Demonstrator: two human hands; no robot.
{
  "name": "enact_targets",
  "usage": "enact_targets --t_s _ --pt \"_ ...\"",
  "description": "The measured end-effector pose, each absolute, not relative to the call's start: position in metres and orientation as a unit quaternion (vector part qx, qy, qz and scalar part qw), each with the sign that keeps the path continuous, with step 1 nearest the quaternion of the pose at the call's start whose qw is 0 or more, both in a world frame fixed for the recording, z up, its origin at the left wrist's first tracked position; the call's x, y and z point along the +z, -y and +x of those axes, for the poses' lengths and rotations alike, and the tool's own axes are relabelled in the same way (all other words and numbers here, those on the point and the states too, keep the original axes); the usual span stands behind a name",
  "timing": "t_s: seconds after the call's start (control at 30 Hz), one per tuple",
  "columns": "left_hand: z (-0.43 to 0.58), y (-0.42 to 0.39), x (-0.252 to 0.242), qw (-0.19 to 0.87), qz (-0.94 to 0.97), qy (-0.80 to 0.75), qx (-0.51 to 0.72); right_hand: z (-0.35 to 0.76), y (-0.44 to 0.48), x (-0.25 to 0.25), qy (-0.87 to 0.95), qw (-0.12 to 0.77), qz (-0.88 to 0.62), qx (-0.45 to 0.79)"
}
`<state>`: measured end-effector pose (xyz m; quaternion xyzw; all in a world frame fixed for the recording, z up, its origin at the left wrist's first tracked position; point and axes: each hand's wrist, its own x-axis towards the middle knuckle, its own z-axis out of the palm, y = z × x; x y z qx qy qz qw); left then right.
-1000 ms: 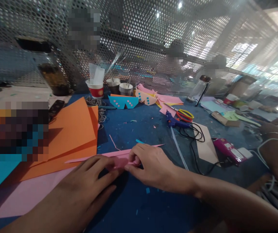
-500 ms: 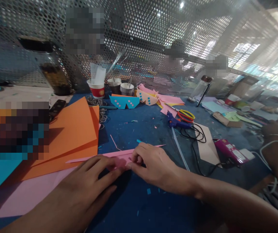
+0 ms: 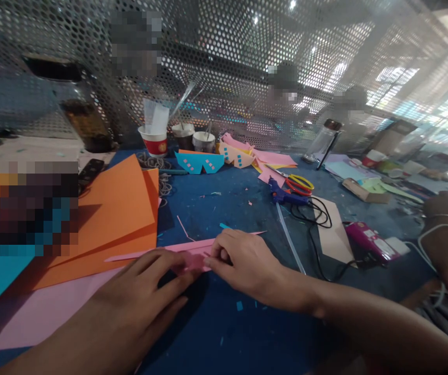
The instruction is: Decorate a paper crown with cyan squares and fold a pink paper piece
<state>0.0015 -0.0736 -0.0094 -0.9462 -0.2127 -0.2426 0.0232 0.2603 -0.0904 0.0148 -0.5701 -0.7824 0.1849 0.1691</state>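
Note:
A folded pink paper (image 3: 195,260) lies in front of me on the blue tabletop, its long narrow edge reaching out to both sides. My left hand (image 3: 151,284) holds its left part, index finger bent over it and the other fingers slanting across. With thumb and fingers pinched together, my right hand (image 3: 243,260) grips the right part. The two hands are close, a small patch of pink showing between them. Fingertips partly hide the fold. Just behind the paper are a thin pink strip (image 3: 185,228) and a small blue scrap (image 3: 225,226).
Orange sheets (image 3: 118,203) lie left. Behind stand a blue paper mask (image 3: 199,163), a peach mask (image 3: 236,156) and paper cups (image 3: 156,143). To the right are scissors (image 3: 300,182), a blue glue gun (image 3: 286,195), a glue stick (image 3: 289,239) and another person's arm (image 3: 446,234).
My right thumb and fingers have shifted slightly on the pink paper, showing a little more of it between my hands. The left hand keeps its hold almost unmoved.

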Motion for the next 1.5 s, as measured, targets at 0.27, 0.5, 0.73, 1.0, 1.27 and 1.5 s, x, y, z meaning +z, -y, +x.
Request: enact_targets --t_s 0.27,0.5,0.73,1.0,1.27,1.5 --pt "0.0057 0.0717 -0.0071 0.045 -0.945 0.198 -0.255 0.2589 0.0913 0.0161 0.781 0.162 -0.576 0.181" --pt "0.0051 0.0726 -0.0079 0.039 -0.950 0.196 -0.239 0.2591 0.0919 0.0131 0.784 0.166 -0.571 0.176" --pt "0.0077 0.0729 -0.0047 0.047 -0.949 0.190 -0.248 0.2584 0.0918 0.0167 0.782 0.154 -0.576 0.180" --pt "0.0065 0.0739 -0.0077 0.067 -0.948 0.188 -0.248 0.2583 0.0926 0.0150 0.781 0.162 -0.576 0.179" --pt "0.0074 0.0717 -0.0105 0.061 -0.949 0.179 -0.252 0.2543 0.0972 0.0185 0.771 0.168 -0.588 0.177" --pt "0.0057 0.0726 -0.0133 0.045 -0.950 0.192 -0.242 0.2529 0.0984 0.0183 0.779 0.154 -0.586 0.163"
